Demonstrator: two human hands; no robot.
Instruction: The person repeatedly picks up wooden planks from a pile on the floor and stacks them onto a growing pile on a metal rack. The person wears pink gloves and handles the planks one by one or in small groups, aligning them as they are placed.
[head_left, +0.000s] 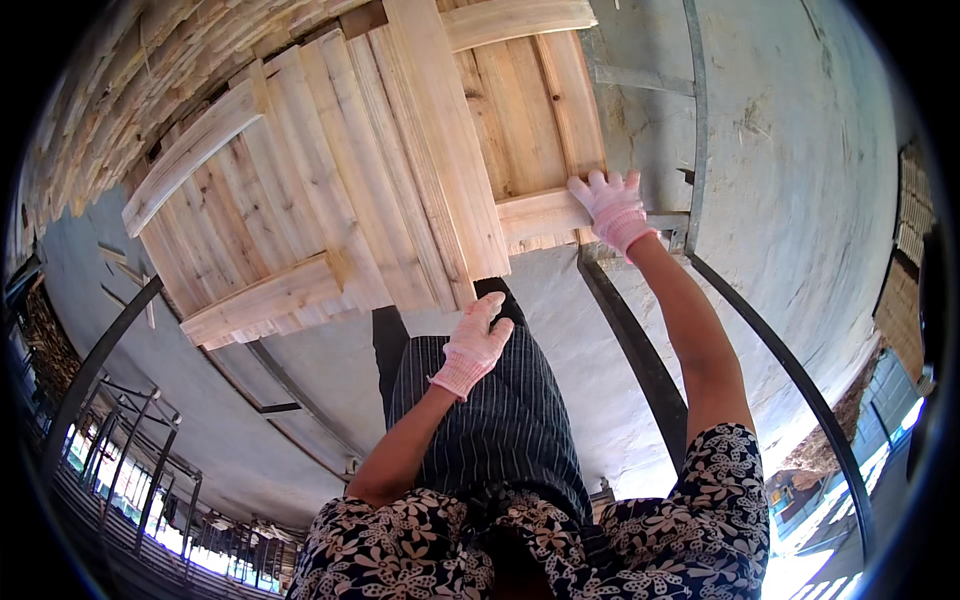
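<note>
My right hand (612,208), in a white glove with a pink cuff, rests with fingers spread on the right end of a short wooden crosspiece (540,213). That crosspiece lies across the near end of a plank panel (515,110). My left hand (475,345), gloved alike, is just below the near end of a long loose-looking plank (445,140); its thumb stands apart from the fingers, and I see nothing in it. Left of that plank is a wider panel of light boards (290,180) with a near crosspiece (265,297) and a far one (190,160).
Stacked wooden strips (110,110) rise at the far left. Dark metal bars (635,350) run beneath and beside the panels, with a metal frame (702,130) at right. A striped apron (490,420) covers my lap. Grey concrete floor (800,200) surrounds the work.
</note>
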